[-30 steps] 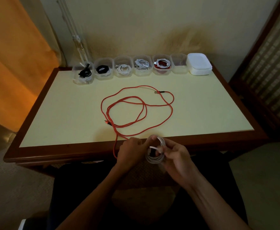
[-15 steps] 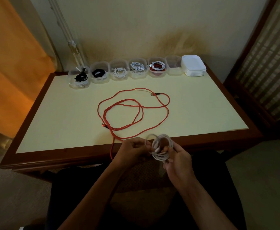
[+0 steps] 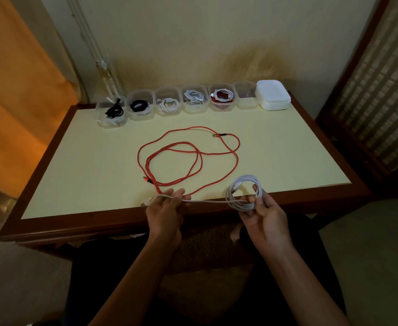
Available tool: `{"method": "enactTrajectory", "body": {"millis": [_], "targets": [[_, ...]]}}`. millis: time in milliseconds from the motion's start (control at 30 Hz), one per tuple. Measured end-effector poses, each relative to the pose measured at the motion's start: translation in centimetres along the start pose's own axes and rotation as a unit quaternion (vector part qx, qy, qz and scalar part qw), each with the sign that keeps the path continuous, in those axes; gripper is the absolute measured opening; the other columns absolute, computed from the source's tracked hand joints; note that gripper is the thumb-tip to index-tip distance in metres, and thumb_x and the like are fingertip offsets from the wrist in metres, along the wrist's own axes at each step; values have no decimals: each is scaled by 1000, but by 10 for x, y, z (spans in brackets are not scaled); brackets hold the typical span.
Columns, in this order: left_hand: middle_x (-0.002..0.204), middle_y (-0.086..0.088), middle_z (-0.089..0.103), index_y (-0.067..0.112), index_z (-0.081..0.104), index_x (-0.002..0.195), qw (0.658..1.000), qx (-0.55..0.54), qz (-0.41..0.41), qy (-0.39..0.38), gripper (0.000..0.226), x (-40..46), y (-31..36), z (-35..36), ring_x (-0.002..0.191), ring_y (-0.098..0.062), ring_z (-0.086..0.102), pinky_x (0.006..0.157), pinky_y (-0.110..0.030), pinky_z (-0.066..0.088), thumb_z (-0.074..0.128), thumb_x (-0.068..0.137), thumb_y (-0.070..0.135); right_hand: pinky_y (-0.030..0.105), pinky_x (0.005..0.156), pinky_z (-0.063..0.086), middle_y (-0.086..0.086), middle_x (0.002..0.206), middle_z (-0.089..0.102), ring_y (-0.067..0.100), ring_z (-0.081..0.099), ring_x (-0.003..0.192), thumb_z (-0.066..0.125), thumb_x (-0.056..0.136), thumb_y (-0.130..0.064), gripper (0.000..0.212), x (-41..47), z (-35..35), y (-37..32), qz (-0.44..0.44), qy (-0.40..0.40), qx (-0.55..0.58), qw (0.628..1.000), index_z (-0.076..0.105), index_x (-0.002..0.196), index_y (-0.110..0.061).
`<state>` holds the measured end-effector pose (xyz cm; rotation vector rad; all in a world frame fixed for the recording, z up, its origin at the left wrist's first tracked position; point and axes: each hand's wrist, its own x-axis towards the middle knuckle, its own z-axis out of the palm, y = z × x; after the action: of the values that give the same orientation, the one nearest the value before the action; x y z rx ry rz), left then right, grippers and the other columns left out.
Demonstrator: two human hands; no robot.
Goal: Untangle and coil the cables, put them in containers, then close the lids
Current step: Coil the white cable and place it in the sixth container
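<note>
Since hands have drawn apart, white cable (image 3: pixel 245 191) coil is gripped by right hand (image 3: pixel 265 214) and its tail pinched straight by left hand (image 3: pixel 167 208) nr worktop (image 3: pixel 287 149) edge; wrapping is judged nearly done.

White cable (image 3: pixel 245 191) — mostly coiled, one end stretched left; red cable (image 3: pixel 188 161) sprawls loose on the table before six open containers (image 3: pixel 246 96).

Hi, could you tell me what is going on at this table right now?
A person is tidying cables. The right hand grips a coiled white cable, and the left hand holds its loose end stretched out. A red cable lies uncoiled on the table. At the back, five clear containers already hold cables, one looks empty, and the stack of lids waits beside them.
</note>
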<state>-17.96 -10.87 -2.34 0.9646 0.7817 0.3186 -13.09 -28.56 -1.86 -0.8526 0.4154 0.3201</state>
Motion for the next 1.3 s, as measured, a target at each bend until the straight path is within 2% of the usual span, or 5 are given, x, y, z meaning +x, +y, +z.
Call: {"method": "enactTrajectory", "body": {"millis": [267, 600, 800, 1133, 1300], "targets": [[124, 2, 56, 19, 49, 136, 890, 418, 139, -117, 62, 10, -4, -7, 81, -17, 70, 69, -34, 61, 51, 85, -15, 41, 75, 60, 7, 74, 62, 23, 67, 80, 31, 102, 2, 39, 0, 15, -1, 3, -92, 35, 995, 53, 133, -2], [62, -5, 48, 3, 69, 96, 931, 143, -83, -324, 30, 18, 10, -8, 56, -16, 41, 56, -26, 35, 40, 99, 8, 37, 65, 61, 10, 69, 66, 20, 69, 64, 31, 100, 5, 36, -10, 30, 6, 91, -164, -20, 982, 63, 114, -1], [99, -23, 69, -9, 67, 103, 896, 182, -155, -374, 23, 20, 19, -10, 89, -32, 68, 81, -37, 59, 47, 93, -5, 38, 70, 61, 23, 110, 69, 33, 68, 95, 37, 100, 4, 35, -8, 29, 17, 152, -156, -118, 969, 70, 111, 0], [80, -16, 71, 0, 74, 76, 901, 268, -182, -288, 33, 33, 12, -18, 66, -23, 69, 63, -28, 58, 48, 96, 0, 33, 63, 59, 17, 89, 72, 23, 71, 73, 35, 101, 5, 35, -12, 26, 22, 180, -197, -122, 956, 69, 112, 2], [104, -23, 68, -10, 69, 101, 898, 186, -199, -345, 26, 34, 14, -27, 91, -31, 68, 79, -34, 59, 45, 93, -5, 36, 68, 58, 12, 73, 58, 22, 61, 68, 36, 102, 3, 34, -7, 22, 21, 168, -173, -186, 952, 67, 114, 0]]}}
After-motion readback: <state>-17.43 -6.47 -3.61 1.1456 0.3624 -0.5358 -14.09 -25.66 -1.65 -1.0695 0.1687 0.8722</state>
